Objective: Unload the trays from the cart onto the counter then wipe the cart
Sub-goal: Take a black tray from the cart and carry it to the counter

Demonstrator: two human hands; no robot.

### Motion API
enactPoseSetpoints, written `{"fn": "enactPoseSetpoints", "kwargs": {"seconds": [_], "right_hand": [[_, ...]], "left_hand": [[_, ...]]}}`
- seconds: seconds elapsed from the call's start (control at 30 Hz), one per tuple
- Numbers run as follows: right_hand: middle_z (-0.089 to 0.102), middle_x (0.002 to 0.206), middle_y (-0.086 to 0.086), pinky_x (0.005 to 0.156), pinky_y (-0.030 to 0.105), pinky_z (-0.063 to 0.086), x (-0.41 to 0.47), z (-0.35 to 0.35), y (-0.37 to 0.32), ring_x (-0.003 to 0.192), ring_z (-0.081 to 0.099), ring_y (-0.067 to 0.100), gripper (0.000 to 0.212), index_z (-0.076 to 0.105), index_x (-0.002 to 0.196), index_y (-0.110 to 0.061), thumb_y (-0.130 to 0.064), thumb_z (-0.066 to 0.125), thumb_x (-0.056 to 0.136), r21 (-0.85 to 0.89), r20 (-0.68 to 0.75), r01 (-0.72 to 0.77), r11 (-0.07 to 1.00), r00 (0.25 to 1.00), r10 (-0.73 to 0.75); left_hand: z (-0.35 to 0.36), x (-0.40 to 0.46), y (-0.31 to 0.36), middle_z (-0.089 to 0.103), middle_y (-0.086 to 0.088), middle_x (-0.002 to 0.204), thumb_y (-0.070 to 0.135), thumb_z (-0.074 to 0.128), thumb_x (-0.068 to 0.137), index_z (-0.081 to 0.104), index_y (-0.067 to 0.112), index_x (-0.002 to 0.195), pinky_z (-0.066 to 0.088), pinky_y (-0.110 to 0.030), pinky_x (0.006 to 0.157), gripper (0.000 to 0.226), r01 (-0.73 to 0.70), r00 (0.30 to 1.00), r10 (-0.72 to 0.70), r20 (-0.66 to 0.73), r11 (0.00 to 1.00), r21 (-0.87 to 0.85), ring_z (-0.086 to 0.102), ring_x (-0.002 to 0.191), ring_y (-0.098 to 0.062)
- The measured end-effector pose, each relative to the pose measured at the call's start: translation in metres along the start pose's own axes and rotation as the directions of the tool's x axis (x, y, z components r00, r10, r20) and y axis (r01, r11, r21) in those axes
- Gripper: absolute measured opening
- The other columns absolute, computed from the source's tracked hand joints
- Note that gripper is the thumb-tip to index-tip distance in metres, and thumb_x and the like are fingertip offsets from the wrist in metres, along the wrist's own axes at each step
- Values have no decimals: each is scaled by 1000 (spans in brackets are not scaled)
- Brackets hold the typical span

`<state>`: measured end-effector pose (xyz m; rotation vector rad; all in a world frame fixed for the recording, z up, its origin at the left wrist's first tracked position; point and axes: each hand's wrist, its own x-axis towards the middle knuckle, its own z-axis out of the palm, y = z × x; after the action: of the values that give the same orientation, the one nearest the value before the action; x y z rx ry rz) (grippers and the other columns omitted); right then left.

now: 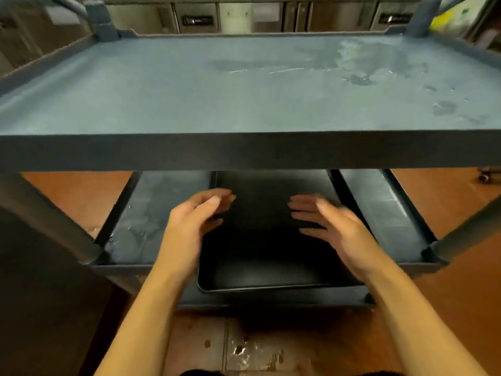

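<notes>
A dark baking tray [271, 256] lies on the grey cart's [244, 150] lower shelf [146, 213] — left hand [189, 221] and right hand [333, 226] hover above it, fingers loosely spread, holding nothing.

Grey-blue cart [244, 150] before me, top shelf [189, 85] bare, streaked wet toward its far right. One dark shallow tray [271, 253] lies flat, centred on the lower shelf [141, 221], near edge at the lip.

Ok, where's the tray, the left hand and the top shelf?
tray [271, 256], head view, its dark floor
left hand [189, 221], head view, back of the hand
top shelf [189, 99], head view, its bare surface
</notes>
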<state>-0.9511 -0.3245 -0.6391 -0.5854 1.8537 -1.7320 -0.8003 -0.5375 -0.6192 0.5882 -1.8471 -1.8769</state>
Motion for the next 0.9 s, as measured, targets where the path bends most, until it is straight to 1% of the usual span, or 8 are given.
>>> {"fn": "enactPoseSetpoints", "kwargs": {"seconds": [0.07,0.17,0.3,0.47,0.67,0.73,0.8,0.9], "right_hand": [[72,128,-1,107,52,50,15,-11,12,119,67,18,33,67,125,-22,-31,41,108,-61,-55,44,997,997,-47],[73,124,5,97,48,55,33,-28,19,113,70,23,28,70,117,-22,-32,46,107,-52,-108,45,998,993,-51],[72,124,14,80,43,56,58,-61,19,110,70,30,39,66,129,-11,-37,48,105,90,-99,-186,978,976,195],[68,124,18,82,46,57,87,-91,22,114,67,36,43,63,131,-8,-39,50,104,32,-129,-365,930,922,366],[65,97,7,85,42,54,117,-113,34,88,64,25,19,65,116,-10,-19,58,101,-286,-370,-342,895,901,227],[58,87,10,77,41,52,126,-121,38,81,59,27,13,60,109,-11,-9,60,97,-355,-452,-329,875,880,148],[57,85,16,68,40,51,136,-128,43,76,58,31,20,52,105,-12,-1,60,90,-458,-516,-362,812,852,89],[58,80,20,54,34,49,153,-140,55,64,57,30,20,55,102,-3,2,61,84,-542,-528,-429,723,843,105]], "left_hand": [[2,16,-13,77,-1,117,34,52,86,73,17,116,46,-47,108,40,-6,1000,6,-19,1000,-9,67,120,-20],[2,34,-29,75,-7,122,35,52,97,70,14,119,46,-46,107,35,87,996,-90,-24,991,-98,65,123,-27],[-11,61,-31,71,-13,128,39,41,105,67,12,122,45,-51,110,40,310,950,-312,26,922,-231,63,123,-29],[-26,95,-39,68,-19,129,42,43,103,64,7,122,43,-54,110,45,485,868,-494,41,830,-277,60,124,-36],[-30,138,-50,68,-17,123,38,47,104,64,7,125,46,-51,111,41,445,879,-462,-116,884,-147,62,117,-34],[-28,147,-52,69,-16,120,33,49,104,65,7,119,48,-50,108,34,446,874,-454,-170,891,-86,64,113,-33],[-24,154,-55,69,-14,118,27,51,103,65,10,114,52,-48,104,25,467,865,-454,-213,884,12,65,109,-31],[-23,166,-63,65,-14,119,16,55,101,62,9,109,54,-43,94,13,490,854,-448,-263,863,122,63,106,-28]]}}
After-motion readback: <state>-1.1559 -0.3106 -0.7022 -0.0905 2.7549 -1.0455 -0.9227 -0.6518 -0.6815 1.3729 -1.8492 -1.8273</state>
